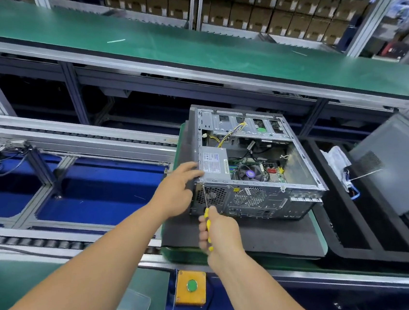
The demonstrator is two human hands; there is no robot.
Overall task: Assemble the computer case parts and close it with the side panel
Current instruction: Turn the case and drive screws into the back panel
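Observation:
An open computer case lies on its side on a dark foam pad, its rear panel facing me. Inside I see the silver power supply, a fan and the motherboard. My left hand rests against the case's near left corner, fingers reaching over the top edge by the power supply. My right hand grips a yellow-handled screwdriver; its shaft points up to a screw at the rear panel's upper left. A grey side panel leans at the right, apart from the case.
The pad sits on a green pallet on a roller conveyor. A yellow box with a green button is on the near edge. A black foam tray with a white bag lies at right. A green belt runs behind.

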